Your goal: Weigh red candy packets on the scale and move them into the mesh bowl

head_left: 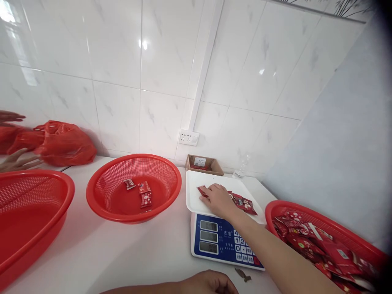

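Under the bent-fingered right hand (219, 199), the scale tray (196, 179) supports red packets (250, 206), while the left hand (210, 282) curls nearby, both grips unclear.

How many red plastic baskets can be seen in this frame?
3. The left basket is cut off by the picture's edge; the middle basket, left of the scale, holds a few packets; the right basket holds many. Others may be hidden.

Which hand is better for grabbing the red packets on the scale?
Probably the right hand: it is over the white tray of the digital scale, right beside the red packets. The left hand is farther off, in front of the scale.
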A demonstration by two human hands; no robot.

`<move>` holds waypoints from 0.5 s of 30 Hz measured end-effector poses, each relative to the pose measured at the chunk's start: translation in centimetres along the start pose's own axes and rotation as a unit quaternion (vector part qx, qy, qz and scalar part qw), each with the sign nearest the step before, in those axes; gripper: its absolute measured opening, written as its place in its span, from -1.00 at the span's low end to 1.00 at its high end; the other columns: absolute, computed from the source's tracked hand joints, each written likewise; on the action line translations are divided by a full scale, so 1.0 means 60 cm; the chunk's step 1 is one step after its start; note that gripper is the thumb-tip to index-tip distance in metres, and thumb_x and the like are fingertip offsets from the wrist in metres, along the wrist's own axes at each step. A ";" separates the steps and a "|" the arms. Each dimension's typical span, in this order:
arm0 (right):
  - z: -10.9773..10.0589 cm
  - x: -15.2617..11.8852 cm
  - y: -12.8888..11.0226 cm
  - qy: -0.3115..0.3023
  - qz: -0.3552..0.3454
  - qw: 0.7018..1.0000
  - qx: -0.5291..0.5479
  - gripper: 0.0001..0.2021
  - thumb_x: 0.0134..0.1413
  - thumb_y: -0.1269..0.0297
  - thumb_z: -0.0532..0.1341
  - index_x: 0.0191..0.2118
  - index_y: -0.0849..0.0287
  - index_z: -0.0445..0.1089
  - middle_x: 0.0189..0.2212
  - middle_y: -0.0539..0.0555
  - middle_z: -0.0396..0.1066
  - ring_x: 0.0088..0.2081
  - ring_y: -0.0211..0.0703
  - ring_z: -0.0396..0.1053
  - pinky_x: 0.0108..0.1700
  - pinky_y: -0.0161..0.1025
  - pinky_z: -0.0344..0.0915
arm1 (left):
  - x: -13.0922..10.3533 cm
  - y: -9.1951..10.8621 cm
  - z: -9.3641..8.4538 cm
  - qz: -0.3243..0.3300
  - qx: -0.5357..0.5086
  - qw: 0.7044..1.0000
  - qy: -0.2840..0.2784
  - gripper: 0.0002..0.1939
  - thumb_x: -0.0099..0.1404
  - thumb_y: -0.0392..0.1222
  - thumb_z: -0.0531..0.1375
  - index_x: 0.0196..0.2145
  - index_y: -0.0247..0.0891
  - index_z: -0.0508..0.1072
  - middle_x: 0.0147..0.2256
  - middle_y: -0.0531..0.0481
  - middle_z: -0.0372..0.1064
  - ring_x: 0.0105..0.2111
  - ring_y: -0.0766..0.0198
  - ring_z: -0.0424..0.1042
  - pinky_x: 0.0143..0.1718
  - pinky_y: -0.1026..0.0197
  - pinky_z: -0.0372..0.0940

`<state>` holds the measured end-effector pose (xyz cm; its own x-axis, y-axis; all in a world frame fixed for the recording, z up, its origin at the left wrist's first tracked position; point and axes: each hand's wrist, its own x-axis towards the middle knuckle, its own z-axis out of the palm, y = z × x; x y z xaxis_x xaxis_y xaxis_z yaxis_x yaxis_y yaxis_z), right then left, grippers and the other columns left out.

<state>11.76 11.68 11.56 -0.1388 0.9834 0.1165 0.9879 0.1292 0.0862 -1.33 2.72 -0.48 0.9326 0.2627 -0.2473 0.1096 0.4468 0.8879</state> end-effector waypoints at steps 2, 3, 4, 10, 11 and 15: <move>-0.001 0.002 -0.008 0.017 0.008 1.000 -0.021 -0.50 0.19 0.01 -0.09 0.10 0.16 0.27 -0.09 0.23 0.37 0.01 0.08 0.18 0.08 0.00 0.01 | 0.002 -0.008 -0.003 0.003 0.000 1.000 0.004 -0.38 -0.37 0.14 0.42 -0.36 -0.30 0.49 -0.39 0.02 0.35 -0.40 0.35 0.30 0.08 -0.18 0.03; -0.001 0.003 -0.010 0.021 0.012 0.999 -0.028 -0.49 0.19 -0.01 -0.10 0.09 0.17 0.29 -0.09 0.23 0.37 0.01 0.09 0.18 0.07 0.01 0.02 | 0.002 -0.012 -0.004 0.004 0.001 1.000 0.004 -0.38 -0.35 0.13 0.42 -0.34 -0.30 0.49 -0.39 0.01 0.35 -0.40 0.36 0.30 0.07 -0.18 0.04; -0.001 0.005 -0.012 0.024 0.017 0.999 -0.034 -0.49 0.19 -0.01 -0.11 0.07 0.17 0.30 -0.08 0.23 0.36 0.01 0.09 0.18 0.06 0.01 0.02 | 0.003 -0.015 -0.004 0.005 0.002 1.000 0.007 -0.38 -0.34 0.13 0.42 -0.34 -0.31 0.49 -0.39 0.00 0.36 -0.42 0.36 0.30 0.07 -0.19 0.05; 0.008 0.008 -0.002 0.024 0.060 0.998 -0.015 -0.51 0.19 0.05 -0.09 0.07 0.23 0.30 0.15 0.22 0.17 0.21 0.09 -0.04 0.15 0.09 -0.06 | 0.002 -0.018 -0.003 0.006 0.007 1.000 0.015 -0.38 -0.32 0.14 0.41 -0.33 -0.31 0.49 -0.40 0.01 0.36 -0.44 0.38 0.30 0.05 -0.18 0.08; 0.008 0.005 0.003 0.020 0.067 0.998 -0.005 -0.49 0.20 0.04 -0.10 0.10 0.23 0.28 0.17 0.21 0.15 0.22 0.08 -0.06 0.15 0.08 -0.04 | 0.002 -0.017 -0.002 0.008 0.007 1.000 0.014 -0.39 -0.32 0.13 0.41 -0.33 -0.31 0.49 -0.39 0.01 0.36 -0.42 0.37 0.31 0.05 -0.17 0.08; -0.002 -0.015 0.042 0.015 0.102 0.995 0.009 -0.46 0.21 0.04 -0.14 0.16 0.22 0.22 0.20 0.19 0.12 0.24 0.07 -0.05 0.17 0.01 0.00 | -0.001 -0.007 -0.001 0.003 -0.005 1.000 0.006 -0.37 -0.38 0.15 0.42 -0.36 -0.31 0.49 -0.41 0.03 0.35 -0.41 0.36 0.31 0.08 -0.17 0.05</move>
<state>14.38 11.11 11.83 0.0634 0.9851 0.1599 0.9967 -0.0707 0.0403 -1.43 2.57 -0.88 0.9291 0.2757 -0.2465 0.1006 0.4529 0.8858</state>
